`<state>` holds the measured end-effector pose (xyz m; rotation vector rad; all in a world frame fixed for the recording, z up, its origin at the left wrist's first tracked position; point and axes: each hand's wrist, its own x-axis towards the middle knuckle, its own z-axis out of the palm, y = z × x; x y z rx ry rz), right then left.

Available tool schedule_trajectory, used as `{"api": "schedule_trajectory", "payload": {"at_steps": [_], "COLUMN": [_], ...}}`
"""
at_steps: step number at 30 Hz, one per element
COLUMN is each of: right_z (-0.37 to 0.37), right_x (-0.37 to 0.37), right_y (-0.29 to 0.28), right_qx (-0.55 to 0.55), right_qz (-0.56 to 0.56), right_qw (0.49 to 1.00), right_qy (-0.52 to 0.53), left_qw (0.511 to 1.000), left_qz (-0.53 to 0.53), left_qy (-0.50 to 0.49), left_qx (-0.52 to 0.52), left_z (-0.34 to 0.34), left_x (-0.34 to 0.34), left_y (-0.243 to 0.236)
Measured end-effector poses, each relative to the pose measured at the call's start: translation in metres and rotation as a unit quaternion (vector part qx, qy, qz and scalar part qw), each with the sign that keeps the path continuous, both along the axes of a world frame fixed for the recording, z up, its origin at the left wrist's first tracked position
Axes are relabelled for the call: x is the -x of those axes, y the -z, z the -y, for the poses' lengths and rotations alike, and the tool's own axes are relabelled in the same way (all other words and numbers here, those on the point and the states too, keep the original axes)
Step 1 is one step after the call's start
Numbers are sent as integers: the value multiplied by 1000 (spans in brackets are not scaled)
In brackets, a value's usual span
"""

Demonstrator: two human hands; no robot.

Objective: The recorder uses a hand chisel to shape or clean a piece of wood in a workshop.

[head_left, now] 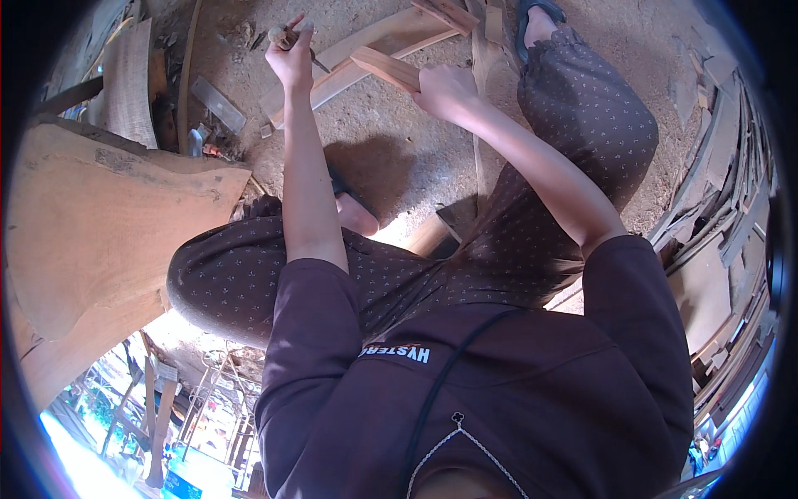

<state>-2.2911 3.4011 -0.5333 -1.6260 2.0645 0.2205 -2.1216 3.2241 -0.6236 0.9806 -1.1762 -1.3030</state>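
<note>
My left hand is at the upper left of the view, wrapped round a hand tool with a rounded wooden end. A thin dark part sticks out beside the fingers; it may be a chisel, but the kind is not clear. To the right, my right hand grips one end of a short, thick wooden block, which points up and left toward the left hand. Beneath both lies a larger angled wooden frame piece on the ground, and the hands look apart from it.
A broad wooden slab stands close on my left. Stacked boards and offcuts line the right side. Between my legs lies a short piece of wood. At the lower left are a metal rack and a blue-labelled plastic container.
</note>
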Motion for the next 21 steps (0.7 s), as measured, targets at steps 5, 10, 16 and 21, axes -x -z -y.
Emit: {"api": "schedule_trajectory", "payload": {"at_steps": [5,10,16,21], "right_z": [-1,1,1,0], "right_x": [1,0,-1,0], "right_y": [2,1,0,2], "right_qx": [-1,-13,-31,-8], "right_qz": [4,8,0,-10], "right_qw": [1000,1000,1000,1000], "right_qy": [-8,-4,1,-17], "left_qw": [1000,1000,1000,1000], "left_qz": [-9,3,-7,17], "left_qy": [-4,-16,-14,-7], "left_qx": [3,4,11,6], "left_z": [-2,-3,-2,0], "left_x": [1,0,2,1], "left_y": [-2,-2,0,5]}}
